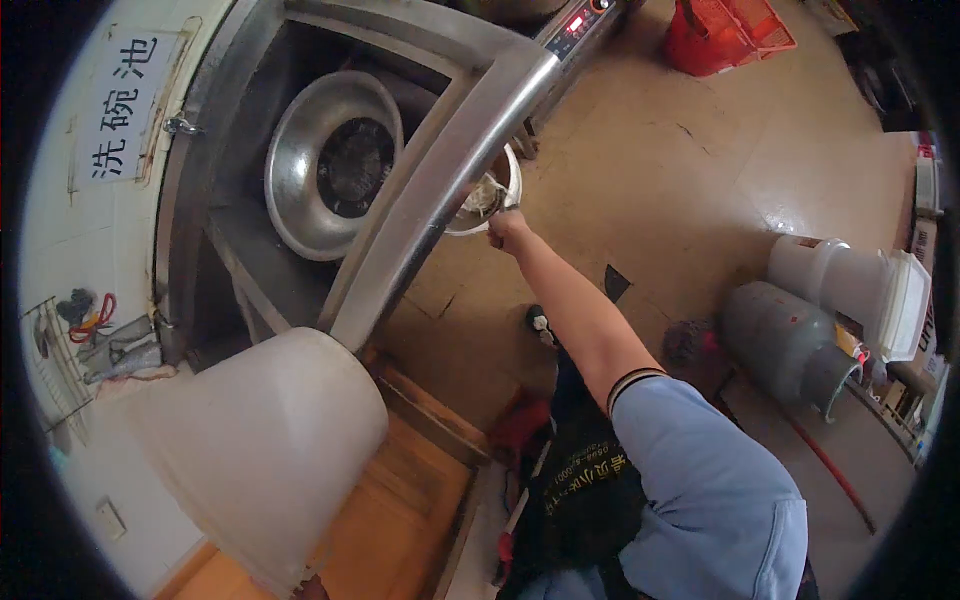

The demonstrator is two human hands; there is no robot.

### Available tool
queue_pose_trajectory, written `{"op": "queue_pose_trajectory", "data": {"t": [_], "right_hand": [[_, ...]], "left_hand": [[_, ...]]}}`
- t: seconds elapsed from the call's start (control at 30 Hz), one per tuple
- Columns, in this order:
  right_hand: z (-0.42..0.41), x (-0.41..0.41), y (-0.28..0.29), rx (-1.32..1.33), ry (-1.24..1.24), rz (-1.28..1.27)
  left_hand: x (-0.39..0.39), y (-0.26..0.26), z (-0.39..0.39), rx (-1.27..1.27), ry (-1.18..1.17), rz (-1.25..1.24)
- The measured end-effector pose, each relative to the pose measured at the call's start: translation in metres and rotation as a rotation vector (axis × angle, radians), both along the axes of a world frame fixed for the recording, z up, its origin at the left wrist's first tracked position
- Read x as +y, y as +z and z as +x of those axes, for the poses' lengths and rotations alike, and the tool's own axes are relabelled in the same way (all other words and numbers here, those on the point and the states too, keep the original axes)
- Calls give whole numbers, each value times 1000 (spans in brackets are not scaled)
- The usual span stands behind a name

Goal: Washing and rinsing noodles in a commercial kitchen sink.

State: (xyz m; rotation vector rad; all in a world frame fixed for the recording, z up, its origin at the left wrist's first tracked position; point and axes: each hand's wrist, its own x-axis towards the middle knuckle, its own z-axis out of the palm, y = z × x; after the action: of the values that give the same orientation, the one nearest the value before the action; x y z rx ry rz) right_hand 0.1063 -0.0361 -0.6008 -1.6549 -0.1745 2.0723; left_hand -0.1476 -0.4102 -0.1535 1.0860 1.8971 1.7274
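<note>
My right hand (pixel 507 226) is closed at the near side of a white bucket (pixel 516 174), low beside the steel sink. It seems to grip a dark-edged utensil (pixel 501 199) over pale strands in the bucket; the fist hides the handle. At the bottom edge, my left hand (pixel 311 589) is partly visible, its fingers on the rim of a large whitish plastic bucket (pixel 277 435). That bucket is tilted on its side, its base towards the sink corner. A wide steel basin (pixel 296 172) lies inside the stainless steel sink (pixel 442 180), with dark liquid and bubbles in view at its middle.
A grey gas cylinder (pixel 772 337) and a lidded white bucket (pixel 810 262) are at the right. A red plastic basket (pixel 709 37) stands on the floor farther back. An orange wooden cabinet (pixel 397 502) is below the large bucket. A control panel (pixel 574 30) glows beyond the sink.
</note>
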Motion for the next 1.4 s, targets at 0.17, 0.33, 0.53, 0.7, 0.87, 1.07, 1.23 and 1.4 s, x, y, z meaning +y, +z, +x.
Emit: {"op": "queue_pose_trajectory", "data": {"t": [0.17,0.33,0.53,0.7,0.87,1.07,1.23,1.4], "right_hand": [[-15,-27,-69,-558,254,165],[-5,-69,-75,-677,355,694],[50,-70,-138,-710,668,957],[57,-60,-174,-785,674,1093],[55,-49,-187,-827,578,1138],[56,-42,-200,-774,543,1163],[61,-37,-224,-757,486,1113],[64,-34,-217,-759,486,1040]], "left_hand": [[21,-37,-14,-18,-11,-16],[34,-80,-22,-5,17,-31],[68,-157,-19,8,-7,-21],[89,-204,-15,22,-24,-51],[99,-218,-10,27,-19,-93],[111,-220,-6,14,-5,-115],[122,-222,-4,-11,4,-129],[129,-218,-3,-35,29,-150]]}}
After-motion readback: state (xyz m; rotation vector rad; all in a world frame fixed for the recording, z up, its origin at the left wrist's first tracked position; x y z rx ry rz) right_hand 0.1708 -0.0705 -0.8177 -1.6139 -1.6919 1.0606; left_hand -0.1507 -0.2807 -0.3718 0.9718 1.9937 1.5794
